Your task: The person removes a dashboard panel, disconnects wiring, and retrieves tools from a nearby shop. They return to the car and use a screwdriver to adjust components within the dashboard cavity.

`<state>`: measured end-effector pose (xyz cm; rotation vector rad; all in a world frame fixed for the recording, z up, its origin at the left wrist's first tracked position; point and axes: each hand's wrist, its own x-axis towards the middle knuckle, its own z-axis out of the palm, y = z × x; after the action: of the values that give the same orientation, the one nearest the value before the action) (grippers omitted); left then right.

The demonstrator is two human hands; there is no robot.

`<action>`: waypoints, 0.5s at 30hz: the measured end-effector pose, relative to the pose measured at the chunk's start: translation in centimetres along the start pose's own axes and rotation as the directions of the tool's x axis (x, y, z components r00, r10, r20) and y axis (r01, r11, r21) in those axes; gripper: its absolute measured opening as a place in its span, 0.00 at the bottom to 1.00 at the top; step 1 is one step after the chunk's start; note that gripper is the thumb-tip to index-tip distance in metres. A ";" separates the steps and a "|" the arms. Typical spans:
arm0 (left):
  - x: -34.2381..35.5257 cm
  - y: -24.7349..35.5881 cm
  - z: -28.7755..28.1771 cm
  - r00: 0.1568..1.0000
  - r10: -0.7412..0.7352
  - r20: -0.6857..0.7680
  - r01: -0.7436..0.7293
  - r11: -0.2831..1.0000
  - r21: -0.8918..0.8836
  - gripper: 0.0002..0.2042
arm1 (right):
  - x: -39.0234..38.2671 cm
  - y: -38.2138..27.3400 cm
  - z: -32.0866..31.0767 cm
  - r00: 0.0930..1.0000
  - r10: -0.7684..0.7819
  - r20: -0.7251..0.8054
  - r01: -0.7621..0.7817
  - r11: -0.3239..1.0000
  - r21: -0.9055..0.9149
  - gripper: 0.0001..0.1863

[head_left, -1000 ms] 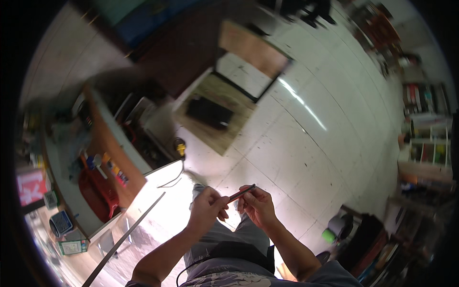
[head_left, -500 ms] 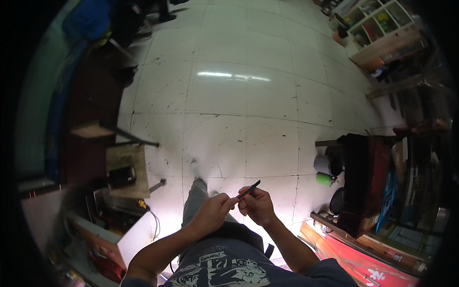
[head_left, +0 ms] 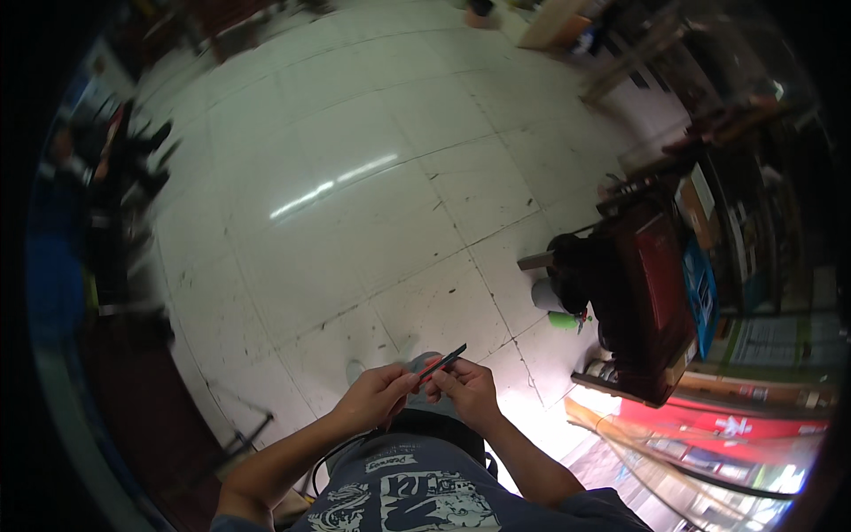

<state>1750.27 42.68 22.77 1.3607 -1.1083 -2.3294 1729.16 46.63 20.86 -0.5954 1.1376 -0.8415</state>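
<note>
In front of my waist, both hands meet around a slim black-and-red tool, which looks like a pen or a narrow cutter; I cannot tell which. Its dark tip points up and to the right, past the fingers. My left hand is closed, with thumb and fingertips pinching the lower end. Close beside it, my right hand is also closed, its thumb and fingers on the tool's middle. The fingers hide part of it.
To the right stands dark furniture with a red flat item and a blue packet on it. A grey bin and a green container sit beside it. Dark furniture lines the left, where a seated person shows farther off.
My view has turned to the right, so the floor and furniture appear rotated and the seated person shows at the left. Both hands keep hold of the slim tool.
</note>
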 end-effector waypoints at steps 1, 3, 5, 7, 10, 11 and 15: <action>2.5 2.5 -0.4 1.000 -0.016 0.027 0.015 1.000 0.025 0.18 | 1.6 -1.9 -1.2 0.999 -0.031 -0.022 0.031 0.999 0.014 0.18; 8.3 7.5 -1.1 0.997 -0.007 0.072 0.000 0.996 0.089 0.18 | 5.6 -5.6 -4.0 0.994 -0.086 -0.061 0.090 0.994 0.060 0.18; 14.2 12.3 -1.0 0.996 -0.024 0.089 0.013 0.993 0.119 0.18 | 10.0 -9.5 -7.4 0.989 -0.091 -0.115 0.097 0.994 0.045 0.18; 20.5 17.7 -1.0 0.995 -0.081 0.065 0.071 0.987 0.144 0.17 | 15.0 -14.4 -11.2 0.983 -0.122 -0.140 0.128 0.991 0.032 0.18; 28.6 26.6 -0.9 0.997 -0.022 0.076 0.009 0.987 0.162 0.16 | 20.8 -22.8 -16.1 0.963 -0.174 -0.208 0.177 0.984 -0.006 0.16; 30.5 29.2 -0.5 0.995 -0.018 0.095 0.004 0.988 0.153 0.15 | 22.1 -25.6 -17.8 0.947 -0.199 -0.252 0.195 0.980 -0.038 0.16; 40.1 39.2 -0.3 0.979 0.161 0.126 -0.200 0.884 0.422 0.14 | 28.2 -36.0 -24.7 0.859 -0.289 -0.423 0.298 0.953 -0.048 0.14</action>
<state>1721.89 -5.71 24.17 1.2215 -1.7837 -2.1011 1701.12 3.13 25.74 -0.5935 1.4545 -1.2913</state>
